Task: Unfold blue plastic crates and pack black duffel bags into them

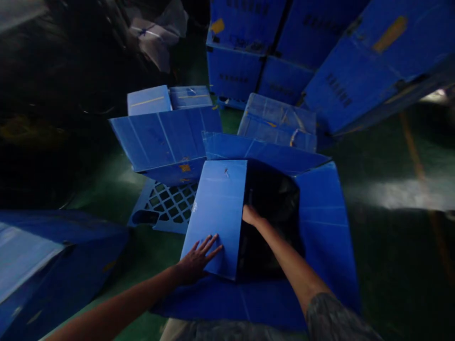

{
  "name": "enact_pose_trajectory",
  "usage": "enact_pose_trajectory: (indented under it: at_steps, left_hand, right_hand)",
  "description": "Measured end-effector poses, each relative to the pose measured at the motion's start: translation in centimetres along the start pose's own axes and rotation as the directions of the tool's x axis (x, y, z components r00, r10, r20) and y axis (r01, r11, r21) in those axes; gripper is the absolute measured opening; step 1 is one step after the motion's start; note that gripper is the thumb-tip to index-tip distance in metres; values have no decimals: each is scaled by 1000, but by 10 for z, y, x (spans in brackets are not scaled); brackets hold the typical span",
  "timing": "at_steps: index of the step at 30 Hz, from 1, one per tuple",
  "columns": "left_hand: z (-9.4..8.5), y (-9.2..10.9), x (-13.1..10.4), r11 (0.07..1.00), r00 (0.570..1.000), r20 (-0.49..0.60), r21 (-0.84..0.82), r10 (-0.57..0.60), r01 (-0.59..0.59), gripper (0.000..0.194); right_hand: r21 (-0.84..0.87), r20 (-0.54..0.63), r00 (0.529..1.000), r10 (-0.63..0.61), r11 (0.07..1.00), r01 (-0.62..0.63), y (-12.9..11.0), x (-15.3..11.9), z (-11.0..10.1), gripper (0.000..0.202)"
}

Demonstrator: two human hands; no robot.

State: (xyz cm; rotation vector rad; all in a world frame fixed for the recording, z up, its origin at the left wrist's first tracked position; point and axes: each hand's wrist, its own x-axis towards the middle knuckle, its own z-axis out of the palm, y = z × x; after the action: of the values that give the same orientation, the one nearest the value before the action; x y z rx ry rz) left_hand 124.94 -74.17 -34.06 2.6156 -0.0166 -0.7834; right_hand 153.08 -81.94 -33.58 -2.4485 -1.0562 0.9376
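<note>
A large blue corrugated box [322, 208] stands open in front of me. Its left flap [220, 199] lies folded inward over part of the opening. My left hand [199, 255] rests palm down on the near part of that flap, fingers spread. At the flap's right edge, my right hand [251, 215] is closed, its fingertips hidden; I cannot make out what is in them. Dark, black bag-like material [280, 208] shows inside the box beside my right hand. The far flap [263, 151] stands up, and the right flap is folded outward.
A blue plastic pallet [170, 206] shows at the left, under another open blue box [170, 137]. Stacked blue boxes [234, 71] rise at the back and right. A closed blue box [279, 121] sits behind mine. More blue boxes [53, 265] stand at lower left on the green floor [387, 255].
</note>
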Motion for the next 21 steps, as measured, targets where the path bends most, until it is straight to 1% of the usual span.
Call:
enact_pose_trajectory:
  at_steps: [1, 2, 3, 4, 5, 6, 7, 8, 9, 10, 11, 12, 13, 14, 15, 16, 17, 18, 19, 21]
  left_hand:
    - [6, -5, 4, 999, 1000, -16, 34, 25, -24, 112]
    - [13, -10, 8, 997, 998, -43, 65, 54, -51, 109]
    - [20, -15, 11, 993, 994, -75, 92, 83, -76, 104]
    - [27, -20, 15, 989, 988, -109, 113, 109, -96, 97]
    - [33, -24, 18, 986, 982, -140, 125, 129, -111, 91]
    - [39, -28, 20, 984, 975, -168, 130, 145, -123, 86]
    - [42, -31, 21, 982, 969, -189, 132, 157, -134, 84]
    - [44, -33, 22, 981, 965, -203, 131, 169, -144, 86]
    - [45, -34, 21, 979, 960, -213, 130, 183, -158, 91]
    - [44, -35, 20, 977, 956, -219, 126, 197, -172, 98]
    - [41, -34, 19, 975, 954, -217, 124, 208, -184, 105]
    - [37, -33, 16, 975, 957, -202, 125, 207, -185, 111]
    - [31, -31, 12, 978, 964, -185, 127, 190, -168, 116]
    - [25, -28, 9, 983, 973, -175, 129, 153, -132, 119]
    - [18, -23, 5, 987, 978, -173, 131, 116, -94, 120]
    - [10, -18, 1, 988, 979, -179, 134, 99, -75, 120]
    - [2, -11, 0, 986, 974, -192, 141, 118, -91, 119]
    - [-6, -2, 1, 976, 962, -205, 153, 181, -152, 118]
    - [-14, 7, 5, 954, 937, -210, 171, 280, -247, 114]
    - [-28, 29, 22, 867, 849, -192, 200, 492, -457, 100]
  right_hand:
    - [-11, -35, 999, 31, 999, -31, 11, -27, -27, 19]
    - [-30, -117, 992, 49, 998, -53, 22, -58, -55, 23]
    - [-57, -241, 969, 62, 995, -78, 35, -92, -84, 29]
    - [-92, -420, 906, 59, 990, -107, 49, -129, -111, 36]
    - [-132, -607, 793, 53, 977, -166, 62, -165, -135, 41]
    - [-147, -751, 657, 69, 953, -267, 76, -200, -154, 45]
    - [-118, -838, 534, 109, 921, -372, 89, -230, -168, 51]
    - [-45, -866, 461, 194, 888, -458, 101, -254, -175, 58]
    - [57, -840, 438, 319, 856, -514, 111, -269, -175, 64]
    - [165, -765, 459, 452, 826, -539, 119, -277, -168, 70]
    - [264, -656, 506, 560, 798, -542, 123, -277, -155, 75]
    - [339, -545, 564, 620, 779, -528, 123, -271, -138, 78]
    - [376, -468, 623, 628, 779, -502, 119, -260, -118, 80]
    - [376, -435, 671, 600, 799, -470, 112, -248, -99, 82]
    - [345, -441, 703, 558, 829, -441, 103, -236, -81, 82]
    - [299, -466, 716, 520, 854, -425, 94, -226, -67, 80]
    - [251, -497, 714, 493, 870, -425, 85, -219, -58, 76]
    - [204, -537, 697, 475, 875, -440, 80, -216, -54, 71]
    - [162, -582, 668, 463, 871, -463, 77, -218, -55, 68]
    - [64, -681, 611, 405, 863, -500, 84, -231, -68, 63]
